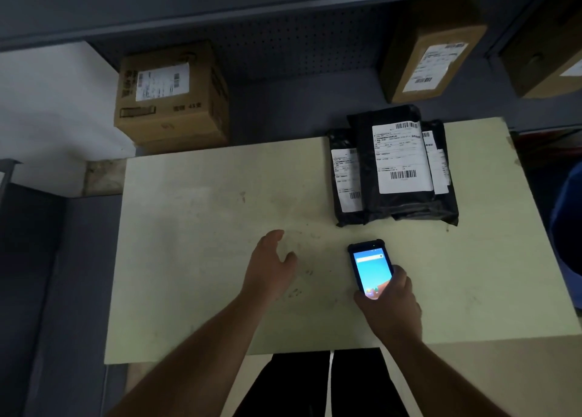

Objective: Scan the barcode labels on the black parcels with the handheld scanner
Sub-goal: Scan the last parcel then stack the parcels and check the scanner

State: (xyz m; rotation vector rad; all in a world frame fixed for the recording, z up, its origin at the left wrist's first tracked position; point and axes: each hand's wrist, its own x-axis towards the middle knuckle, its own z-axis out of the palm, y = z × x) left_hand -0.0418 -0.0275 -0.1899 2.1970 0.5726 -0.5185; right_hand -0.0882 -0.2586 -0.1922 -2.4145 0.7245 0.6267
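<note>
Nearest us, our right hand [389, 303] grips a handheld scanner [371, 268], its blue screen lit; our left hand [270, 267] hovers open and empty above the pale table [195, 227]. Three overlapping black parcels [393, 168] lie at the far right, white barcode labels [401, 158] facing up, print too small to read. The table's left half is bare. Labelled cardboard boxes [171, 94] stand beyond its far edge.

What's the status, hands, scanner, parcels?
Right hand gripping scanner, screen lit. Left hand open, empty, over table. Black parcels stacked ahead, labels up. Path clear.
</note>
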